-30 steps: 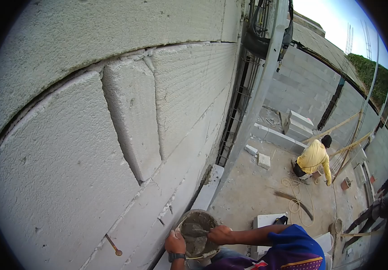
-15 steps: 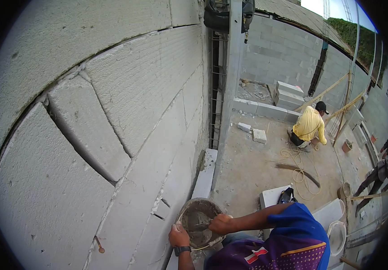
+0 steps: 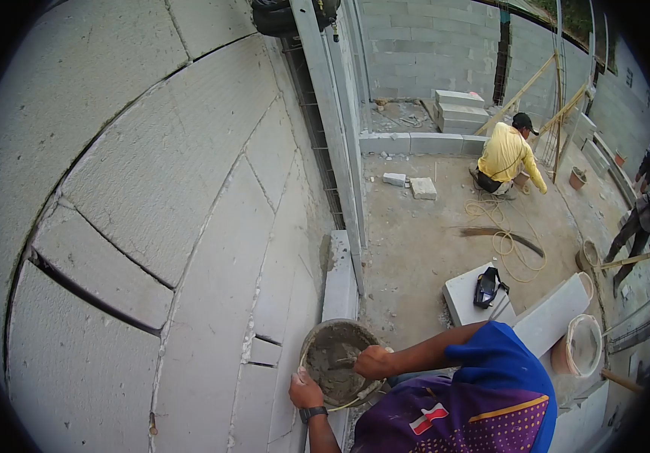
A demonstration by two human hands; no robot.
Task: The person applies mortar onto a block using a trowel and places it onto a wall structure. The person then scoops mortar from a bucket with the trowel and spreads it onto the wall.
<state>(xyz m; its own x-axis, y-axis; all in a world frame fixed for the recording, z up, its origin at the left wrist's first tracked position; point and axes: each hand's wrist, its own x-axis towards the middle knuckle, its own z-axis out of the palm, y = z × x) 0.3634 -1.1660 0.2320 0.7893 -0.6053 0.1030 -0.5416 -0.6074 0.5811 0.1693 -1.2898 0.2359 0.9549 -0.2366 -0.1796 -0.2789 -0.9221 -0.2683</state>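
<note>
Below me is a round bucket of wet grey mortar, beside the block wall. My left hand, a dark watch at its wrist, grips the bucket's rim on the left side. From the right, my right hand reaches over the rim, its fingers wrapped round the handle of a trowel. The trowel's blade lies in the mortar and is partly covered by it. A narrow gap and a small inset block piece show in the wall left of the bucket.
A person in a yellow shirt crouches ahead near a coiled hose. White blocks with a black tool bag lie to my right, near a pale bucket. A metal post stands ahead. Other people are at far right.
My view has turned, so the wall seams and the post sit differently. Both hands stay at the bucket, with the trowel still in the mortar. The crouching person's arm reaches further out.
</note>
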